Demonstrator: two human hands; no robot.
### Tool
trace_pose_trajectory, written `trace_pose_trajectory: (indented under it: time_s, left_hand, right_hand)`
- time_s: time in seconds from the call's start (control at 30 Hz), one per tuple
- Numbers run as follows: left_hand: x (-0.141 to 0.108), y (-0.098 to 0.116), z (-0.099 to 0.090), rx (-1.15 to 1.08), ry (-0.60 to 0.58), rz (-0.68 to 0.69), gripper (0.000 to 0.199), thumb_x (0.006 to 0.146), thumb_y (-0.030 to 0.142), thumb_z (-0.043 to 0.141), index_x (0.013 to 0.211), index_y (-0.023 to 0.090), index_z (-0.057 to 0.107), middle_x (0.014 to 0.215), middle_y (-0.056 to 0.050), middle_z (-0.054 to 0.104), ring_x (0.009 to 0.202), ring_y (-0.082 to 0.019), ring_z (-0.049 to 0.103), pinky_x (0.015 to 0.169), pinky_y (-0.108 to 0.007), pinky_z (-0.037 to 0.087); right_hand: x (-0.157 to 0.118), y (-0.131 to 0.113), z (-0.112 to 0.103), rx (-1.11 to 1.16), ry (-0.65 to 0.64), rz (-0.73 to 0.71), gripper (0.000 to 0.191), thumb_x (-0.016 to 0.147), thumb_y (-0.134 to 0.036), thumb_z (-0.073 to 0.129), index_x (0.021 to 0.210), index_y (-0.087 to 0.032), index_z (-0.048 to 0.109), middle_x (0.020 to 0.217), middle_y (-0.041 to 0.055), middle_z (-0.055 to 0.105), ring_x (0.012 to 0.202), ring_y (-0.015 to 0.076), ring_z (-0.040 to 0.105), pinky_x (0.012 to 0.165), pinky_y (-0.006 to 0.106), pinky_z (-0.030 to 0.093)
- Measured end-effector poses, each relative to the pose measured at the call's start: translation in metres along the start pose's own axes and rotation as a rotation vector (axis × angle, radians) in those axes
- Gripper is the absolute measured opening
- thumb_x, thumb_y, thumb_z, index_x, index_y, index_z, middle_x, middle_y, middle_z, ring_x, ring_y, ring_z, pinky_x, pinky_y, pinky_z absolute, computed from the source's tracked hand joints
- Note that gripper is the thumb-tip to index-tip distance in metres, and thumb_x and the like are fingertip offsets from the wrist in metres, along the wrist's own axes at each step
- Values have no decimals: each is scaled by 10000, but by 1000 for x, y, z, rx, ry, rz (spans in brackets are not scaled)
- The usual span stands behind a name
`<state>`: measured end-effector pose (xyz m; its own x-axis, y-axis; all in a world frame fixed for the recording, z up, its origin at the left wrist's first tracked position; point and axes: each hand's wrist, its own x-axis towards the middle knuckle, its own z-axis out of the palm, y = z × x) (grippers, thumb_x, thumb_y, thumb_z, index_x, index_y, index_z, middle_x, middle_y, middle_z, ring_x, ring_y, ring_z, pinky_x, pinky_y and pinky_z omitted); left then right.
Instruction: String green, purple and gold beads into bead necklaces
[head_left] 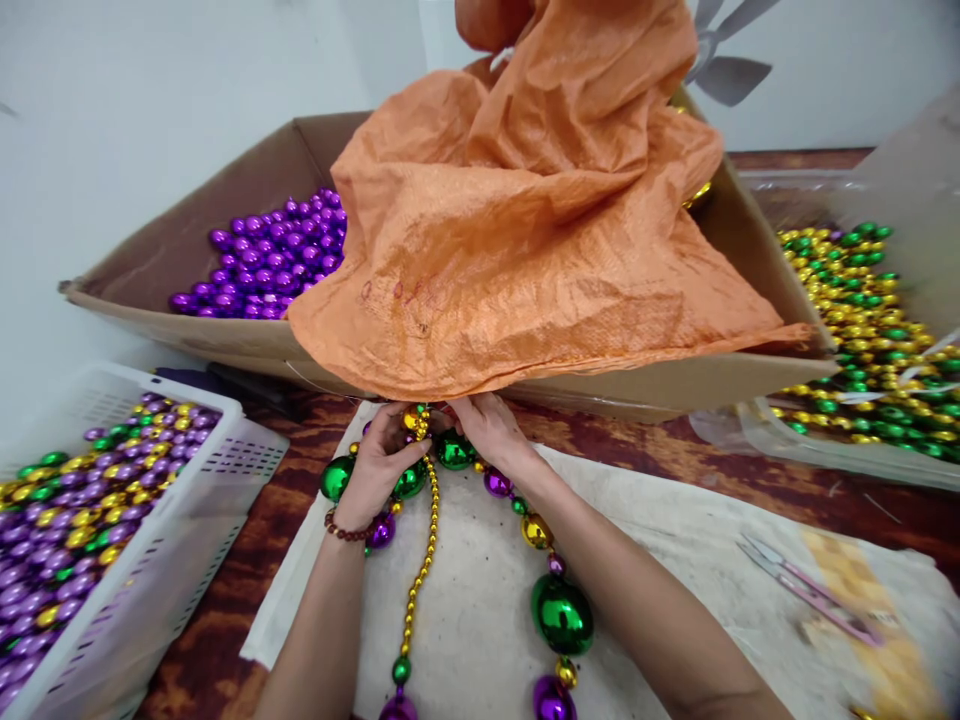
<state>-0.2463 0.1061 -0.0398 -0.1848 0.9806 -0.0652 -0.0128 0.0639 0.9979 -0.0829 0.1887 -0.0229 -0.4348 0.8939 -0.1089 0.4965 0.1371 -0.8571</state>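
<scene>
My left hand (pixel 382 460), with a brown bead bracelet at the wrist, pinches a cluster of small gold beads just under the edge of an orange sack (pixel 525 270). From that cluster a thin gold bead strand (pixel 420 580) hangs down to a green and a purple bead. My right hand (pixel 487 430) is beside it, its fingertips partly hidden under the sack's edge; what they hold cannot be made out. A necklace of large beads (pixel 562 614) in green, purple and gold curves around both hands on a white cloth (pixel 480 560).
Behind stands a cardboard box (pixel 645 390) with purple beads. A white basket (pixel 232 460) of mixed beads is at left, a clear bin (pixel 862 450) of gold and green beads at right. Pink-handled snips (pixel 817 592) lie on the cloth. A fan (pixel 724 60) is at the top.
</scene>
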Motion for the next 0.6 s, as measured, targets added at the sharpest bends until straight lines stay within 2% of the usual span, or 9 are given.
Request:
trace_pose_trajectory:
  time_s: [0.13, 0.27, 0.43, 0.5, 0.6]
  left_hand:
    - [1, -4, -4, 28, 35, 59, 506, 748, 300, 828, 1183, 226, 580, 1109, -43, 719, 1025, -207, 688, 915, -347, 552]
    - [2, -8, -6, 76, 37, 113, 495, 751, 306, 826, 1171, 215, 581, 1123, -59, 714, 1008, -206, 690, 880, -335, 559]
    - [3, -8, -5, 114, 43, 163, 465, 758, 290, 819, 1158, 226, 591, 1096, -37, 719, 985, -184, 687, 890, -315, 546]
    - [4, -7, -5, 122, 43, 173, 461, 755, 291, 818, 1153, 227, 595, 1101, -35, 719, 988, -183, 687, 898, -315, 542]
    - [4, -6, -4, 140, 42, 171, 456, 756, 305, 812, 1146, 222, 592, 1104, -38, 718, 996, -193, 689, 917, -334, 540]
  right_hand:
    - [2, -1, 0, -72, -35, 18, 609, 1064, -558, 272, 1001, -201, 762, 773, 68, 713, 795, 261, 659, 777, 327, 451]
    - [3, -4, -1, -254, -83, -44, 493, 1094, -370, 246, 1173, -212, 706, 841, 62, 733, 856, 246, 677, 803, 307, 464]
    - [0, -11, 1, -514, -115, -84, 403, 1079, -297, 321, 1358, -194, 593, 1088, 125, 738, 1001, 286, 687, 814, 331, 479]
    - [-1, -13, 2, -581, -112, -91, 401, 1069, -290, 353, 1387, -173, 569, 1150, 151, 723, 1044, 307, 680, 799, 338, 481]
    - [1, -14, 5, -563, -103, -52, 401, 1073, -262, 323, 1345, -162, 601, 1129, 150, 731, 1057, 311, 680, 787, 335, 478]
